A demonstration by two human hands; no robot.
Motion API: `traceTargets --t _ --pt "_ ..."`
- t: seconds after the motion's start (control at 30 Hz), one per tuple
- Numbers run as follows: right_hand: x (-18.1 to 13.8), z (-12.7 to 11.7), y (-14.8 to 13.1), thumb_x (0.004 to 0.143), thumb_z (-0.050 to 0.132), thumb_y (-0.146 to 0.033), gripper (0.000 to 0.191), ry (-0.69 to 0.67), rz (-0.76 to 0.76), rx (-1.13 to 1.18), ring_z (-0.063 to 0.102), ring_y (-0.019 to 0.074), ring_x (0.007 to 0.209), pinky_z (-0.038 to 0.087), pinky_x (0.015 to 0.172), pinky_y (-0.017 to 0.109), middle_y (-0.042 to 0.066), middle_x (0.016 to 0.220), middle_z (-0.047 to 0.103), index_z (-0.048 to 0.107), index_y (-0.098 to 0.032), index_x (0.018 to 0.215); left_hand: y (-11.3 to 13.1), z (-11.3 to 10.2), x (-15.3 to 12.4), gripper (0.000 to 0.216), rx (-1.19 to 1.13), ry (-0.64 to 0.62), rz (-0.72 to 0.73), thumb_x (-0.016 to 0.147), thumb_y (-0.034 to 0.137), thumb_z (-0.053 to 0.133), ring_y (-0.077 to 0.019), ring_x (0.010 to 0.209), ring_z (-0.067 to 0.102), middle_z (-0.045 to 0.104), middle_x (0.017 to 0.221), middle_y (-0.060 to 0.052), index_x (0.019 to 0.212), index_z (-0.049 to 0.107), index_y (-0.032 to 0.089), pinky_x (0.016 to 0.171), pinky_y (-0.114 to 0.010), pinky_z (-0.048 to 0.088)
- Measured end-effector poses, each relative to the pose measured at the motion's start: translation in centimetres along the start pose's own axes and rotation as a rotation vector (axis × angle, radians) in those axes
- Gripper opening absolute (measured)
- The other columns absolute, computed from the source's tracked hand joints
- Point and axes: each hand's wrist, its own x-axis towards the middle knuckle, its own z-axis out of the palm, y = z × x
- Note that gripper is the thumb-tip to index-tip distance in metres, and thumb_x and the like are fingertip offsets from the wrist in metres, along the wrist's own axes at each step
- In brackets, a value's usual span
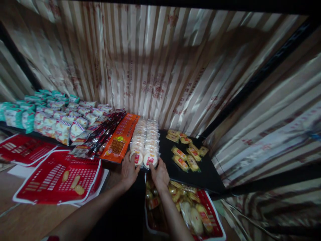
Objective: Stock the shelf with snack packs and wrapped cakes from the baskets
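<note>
Two rows of clear-wrapped round white rice crackers stand on edge on the black shelf, their front faces carrying red labels. My left hand (pixel 129 170) is closed around the outer side of the front cracker packet (pixel 137 158) of the left row. The front cracker packet (pixel 150 160) of the right row is gripped by my right hand (pixel 159 173), thumb on its face. Some of my fingers are hidden behind the packets. Touching the left row is an orange snack bag (pixel 120 138) with dark sticks pictured on it.
Yellow wrapped snacks (pixel 186 158) lie on the right of the black shelf (pixel 205 175). Under it, a red basket (pixel 216 219) holds many packets. Left, a red basket (pixel 59 180) has 3 snacks inside. White snack bags (pixel 62 130) and green bags (pixel 13 115) fill the left end.
</note>
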Motion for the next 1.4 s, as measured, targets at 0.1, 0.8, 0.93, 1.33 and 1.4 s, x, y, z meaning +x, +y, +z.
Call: traceTargets --t 0.1,0.8,0.93,1.33,1.4 --pt "0.1 0.1 -0.1 0.084 0.042 -0.044 0.054 -0.016 0.009 -0.048 0.059 0.0254 0.101 0.044 0.079 0.031 0.013 0.114 0.059 0.044 -0.012 0.128 -0.2 -0.2 0.1 0.046 -0.016 -0.004 0.020 0.074 0.015 0.057 -0.0278 0.118 0.041 0.037 0.126 -0.013 0.118 0.043 0.018 0.095 -0.045 0.041" --pt "0.6 -0.1 -0.1 0.084 0.042 -0.042 0.054 -0.014 -0.074 -0.076 0.064 0.0235 0.089 0.046 0.074 0.030 0.016 0.111 0.058 0.045 -0.009 0.126 0.7 0.7 1.3 0.051 0.145 0.118 0.301 0.085 0.029 0.050 -0.0325 0.137 0.013 0.027 0.146 -0.014 0.135 0.039 0.023 0.104 -0.053 0.026" --pt "0.4 0.6 0.3 0.086 0.039 -0.044 0.054 0.048 -0.112 -0.091 0.063 0.0246 0.093 0.047 0.075 0.030 0.016 0.110 0.059 0.045 -0.009 0.127 0.4 1.3 1.4 0.054 0.175 0.125 0.329 0.084 0.033 0.051 -0.0332 0.137 0.015 0.026 0.146 -0.017 0.135 0.038 0.019 0.105 -0.053 0.025" --pt "0.5 1.1 1.0 0.087 0.036 -0.047 0.049 0.092 -0.139 -0.123 0.065 0.0223 0.086 0.048 0.066 0.028 0.011 0.106 0.061 0.047 -0.016 0.124 0.8 1.0 2.2 0.044 0.174 0.131 0.443 0.084 0.033 0.053 -0.0326 0.132 0.029 0.034 0.143 -0.012 0.127 0.048 0.033 0.104 -0.052 0.027" --pt "0.6 1.2 1.2 0.087 0.036 -0.048 0.050 0.088 -0.134 -0.101 0.065 0.0221 0.085 0.048 0.065 0.029 0.011 0.106 0.060 0.047 -0.017 0.124 0.7 1.1 2.2 0.045 0.180 0.132 0.443 0.083 0.033 0.054 -0.0331 0.131 0.031 0.035 0.142 -0.013 0.127 0.048 0.032 0.103 -0.052 0.027"
